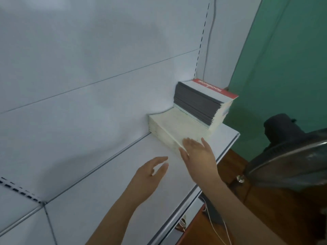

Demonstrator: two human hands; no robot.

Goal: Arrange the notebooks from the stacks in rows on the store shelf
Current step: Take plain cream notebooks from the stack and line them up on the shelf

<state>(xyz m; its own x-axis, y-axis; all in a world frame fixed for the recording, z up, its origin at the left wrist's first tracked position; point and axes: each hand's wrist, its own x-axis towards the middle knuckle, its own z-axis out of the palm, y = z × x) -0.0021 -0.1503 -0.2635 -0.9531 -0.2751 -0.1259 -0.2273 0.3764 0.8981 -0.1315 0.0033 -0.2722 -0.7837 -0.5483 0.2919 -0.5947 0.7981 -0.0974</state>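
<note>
From the head camera, a low cream stack of notebooks (178, 128) lies on the white shelf (123, 174) against its back panel (88, 68), with a taller grey-edged stack (203, 103), red-topped, just behind it at the shelf's far end. The right hand (198, 154) rests straight fingers (187, 144) on the cream stack's near corner, gripping nothing. The left hand (150, 172) hovers beside it, spread and empty. A dark fan (286, 156) stands right of the shelf before a green wall (283, 59).
</note>
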